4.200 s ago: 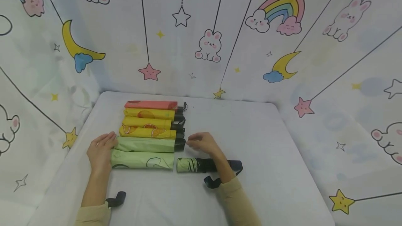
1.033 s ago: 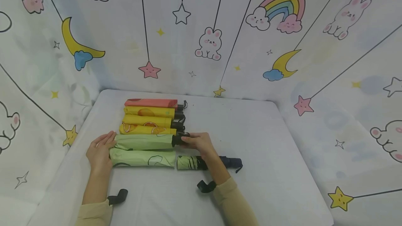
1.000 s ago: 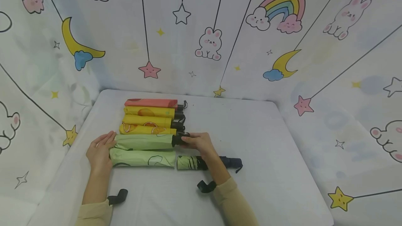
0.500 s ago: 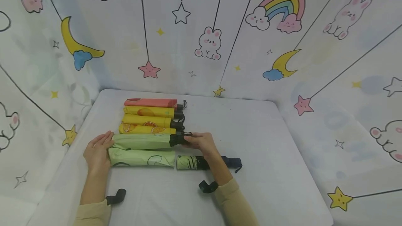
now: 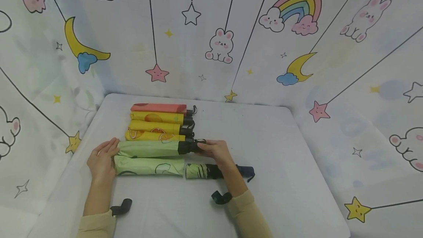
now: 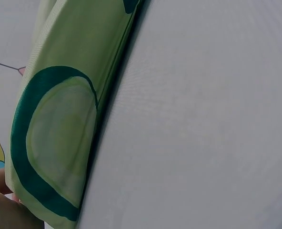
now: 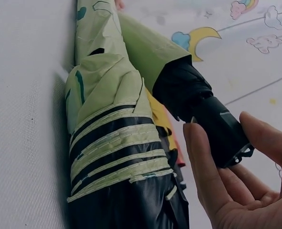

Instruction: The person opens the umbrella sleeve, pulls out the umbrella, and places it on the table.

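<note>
A folded umbrella in a light green sleeve (image 5: 148, 149) lies across the table, its black handle (image 5: 189, 147) sticking out on the right. My right hand (image 5: 216, 152) pinches that handle between thumb and fingers, clearly seen in the right wrist view. At the other end, my left hand (image 5: 102, 161) grips the sleeve's left tip; its fingertips are partly hidden. Just in front lies a second green sleeve (image 5: 148, 167) with an avocado-like print, large in the left wrist view. Right of it, under my right forearm, is a folded green-and-black umbrella (image 7: 117, 152).
Behind the green pair lie several sleeved umbrellas: yellow ones (image 5: 153, 127) with orange prints and a red one (image 5: 158, 108) at the back, handles facing right. A white cloth covers the table (image 5: 274, 139). Patterned curtains (image 5: 198, 47) rise around the back and sides.
My right hand has moved from beside the handle onto it, then drawn it rightward, so more black shows beyond the green sleeve. My left hand has shifted slightly left.
</note>
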Available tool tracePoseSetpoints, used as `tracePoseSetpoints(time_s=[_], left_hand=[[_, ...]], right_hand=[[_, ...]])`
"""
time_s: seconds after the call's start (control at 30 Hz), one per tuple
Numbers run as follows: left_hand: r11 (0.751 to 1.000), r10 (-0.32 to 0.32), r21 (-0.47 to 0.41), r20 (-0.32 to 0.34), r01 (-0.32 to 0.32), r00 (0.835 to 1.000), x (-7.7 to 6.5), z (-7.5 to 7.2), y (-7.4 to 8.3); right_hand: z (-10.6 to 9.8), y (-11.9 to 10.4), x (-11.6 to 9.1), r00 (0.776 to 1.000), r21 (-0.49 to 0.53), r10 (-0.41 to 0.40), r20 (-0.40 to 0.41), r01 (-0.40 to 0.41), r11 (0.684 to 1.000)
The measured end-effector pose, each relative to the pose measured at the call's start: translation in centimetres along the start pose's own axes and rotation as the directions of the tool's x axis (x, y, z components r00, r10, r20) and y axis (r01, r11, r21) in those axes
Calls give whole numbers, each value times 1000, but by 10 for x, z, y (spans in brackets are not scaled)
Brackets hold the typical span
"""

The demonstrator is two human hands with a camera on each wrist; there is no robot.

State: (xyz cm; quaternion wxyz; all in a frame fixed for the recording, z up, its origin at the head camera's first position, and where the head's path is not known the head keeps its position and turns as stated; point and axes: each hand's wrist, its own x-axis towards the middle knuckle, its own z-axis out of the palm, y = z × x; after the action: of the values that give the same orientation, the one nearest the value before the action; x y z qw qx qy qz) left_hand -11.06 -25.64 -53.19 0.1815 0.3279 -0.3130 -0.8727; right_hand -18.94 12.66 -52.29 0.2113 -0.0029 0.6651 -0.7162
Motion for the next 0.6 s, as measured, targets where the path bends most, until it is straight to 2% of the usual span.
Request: tracePoseSetpoints(time_s=[0.6], left_hand=[[1000,-7,9,-1,7,1000,2,-3,0]], right_hand=[[-20,-7,-8,999,-2,-38,-13,38,999]])
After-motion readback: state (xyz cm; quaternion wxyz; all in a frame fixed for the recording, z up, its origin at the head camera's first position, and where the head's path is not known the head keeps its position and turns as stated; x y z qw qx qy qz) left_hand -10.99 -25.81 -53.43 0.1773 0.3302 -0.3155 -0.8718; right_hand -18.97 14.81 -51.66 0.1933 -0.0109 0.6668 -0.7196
